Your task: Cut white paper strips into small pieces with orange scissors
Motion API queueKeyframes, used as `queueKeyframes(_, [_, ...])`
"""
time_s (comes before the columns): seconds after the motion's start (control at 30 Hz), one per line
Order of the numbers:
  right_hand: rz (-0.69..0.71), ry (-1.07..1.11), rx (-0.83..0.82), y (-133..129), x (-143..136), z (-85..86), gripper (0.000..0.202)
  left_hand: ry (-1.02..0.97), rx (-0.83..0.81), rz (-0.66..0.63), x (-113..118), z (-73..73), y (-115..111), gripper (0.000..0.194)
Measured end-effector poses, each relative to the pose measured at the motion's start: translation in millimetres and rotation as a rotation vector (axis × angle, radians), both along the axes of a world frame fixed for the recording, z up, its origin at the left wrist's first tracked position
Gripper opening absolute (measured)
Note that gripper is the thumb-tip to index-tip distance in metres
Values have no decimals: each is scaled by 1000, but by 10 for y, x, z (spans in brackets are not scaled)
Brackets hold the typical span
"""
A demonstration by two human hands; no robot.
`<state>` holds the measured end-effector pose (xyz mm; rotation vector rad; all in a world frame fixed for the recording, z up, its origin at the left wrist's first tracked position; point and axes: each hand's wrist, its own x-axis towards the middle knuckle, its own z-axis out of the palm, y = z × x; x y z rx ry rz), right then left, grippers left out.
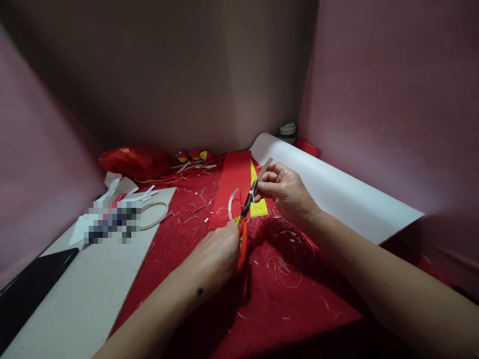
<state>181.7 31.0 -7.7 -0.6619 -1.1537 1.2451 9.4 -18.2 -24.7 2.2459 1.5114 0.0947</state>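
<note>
My left hand [219, 252] is closed around a pair of scissors [243, 247] with orange handles and dark blades. The blades point up and away from me, against a narrow white strip [265, 169]. Pinched between the fingers of my right hand [286, 192], that strip sticks up past the fingertips, and a pale curl hangs to the left of the blades. Below and behind the scissors lie a red sheet cut into fine strips [236, 172] and a yellow one [259, 209], partly covered by my hands. My left fingers are mostly hidden behind the hand.
Thin white thread-like scraps [284, 269] litter the red cloth [258, 314]. On the left are a pale board [108, 279], a coiled white strip [159, 219] and a black flat object [37, 284]. Farther back sit a red plastic bag [130, 162], small red-and-yellow objects [194, 154] and a white roll [337, 187].
</note>
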Motion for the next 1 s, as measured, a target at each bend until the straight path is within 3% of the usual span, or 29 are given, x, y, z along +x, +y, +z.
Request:
queueKeyframes(0.27, [-6, 10, 2, -35, -14, 13, 25, 131, 140, -38, 44, -47, 52, 22])
queueKeyframes(0.43, [-31, 12, -27, -39, -15, 14, 24, 21, 93, -67, 78, -7, 48, 29])
queueKeyframes(0.63, [0, 10, -18, -58, -46, -9, 27, 36, 53, 6, 55, -28, 46, 28])
queueKeyframes(0.83, [8, 58, -1, -67, -57, -43, 25, 51, 46, -9, 104, 52, 34, 28])
queueKeyframes(1.0, [7, 37, -21, -52, -45, -41, 26, 80, 70, 4, 63, 22, 51, 21])
